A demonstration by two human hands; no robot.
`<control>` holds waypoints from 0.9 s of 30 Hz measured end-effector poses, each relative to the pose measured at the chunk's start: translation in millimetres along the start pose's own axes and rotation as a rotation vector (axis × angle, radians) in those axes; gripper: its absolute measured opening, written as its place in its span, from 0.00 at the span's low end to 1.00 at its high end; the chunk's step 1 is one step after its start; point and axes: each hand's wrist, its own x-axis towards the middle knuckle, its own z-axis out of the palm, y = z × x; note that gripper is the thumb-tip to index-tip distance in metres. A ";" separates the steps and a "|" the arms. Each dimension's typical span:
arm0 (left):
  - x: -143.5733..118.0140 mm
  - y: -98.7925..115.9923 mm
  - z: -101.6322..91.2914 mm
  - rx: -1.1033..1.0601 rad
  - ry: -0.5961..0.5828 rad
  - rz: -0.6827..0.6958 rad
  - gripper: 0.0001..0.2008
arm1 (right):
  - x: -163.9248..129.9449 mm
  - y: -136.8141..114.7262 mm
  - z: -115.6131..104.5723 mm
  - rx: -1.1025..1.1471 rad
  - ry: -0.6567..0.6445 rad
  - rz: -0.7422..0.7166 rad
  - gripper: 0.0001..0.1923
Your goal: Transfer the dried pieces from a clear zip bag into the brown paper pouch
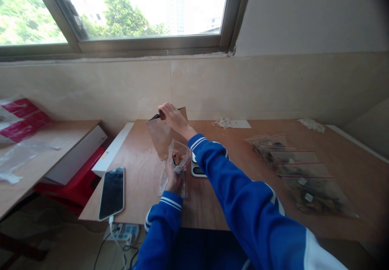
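Note:
A clear plastic bag (181, 150) with brown, dried-looking pieces (176, 158) in it stands mouth-up in my left hand (173, 180), whose fingers are wrapped round its lower part. Behind it, a brown paper bag (159, 136) leans, tilted, with its dark mouth at the top. My right hand (172, 118) is at that mouth, fingers pinched on a small dark brown piece (162, 115); what kind of piece it is I cannot make out. Under my right forearm a white digital scale (198, 171) is partly hidden.
Several filled zip bags (314, 181) lie on the table's right side. A phone (112, 193) on a charging cable rests at the left front edge, above a power strip (123, 232). White scraps (224, 123) lie at the back. A second table (69, 140) stands left.

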 end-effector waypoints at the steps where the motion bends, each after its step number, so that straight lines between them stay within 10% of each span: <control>1: 0.2 -0.1 0.0 -0.001 -0.002 -0.003 0.27 | -2.5 -1.6 0.5 -0.021 -0.022 -0.032 0.19; 27: -5.3 3.3 6.4 -0.038 -0.022 0.070 0.19 | -51.7 -0.3 17.4 -0.097 0.266 -0.173 0.08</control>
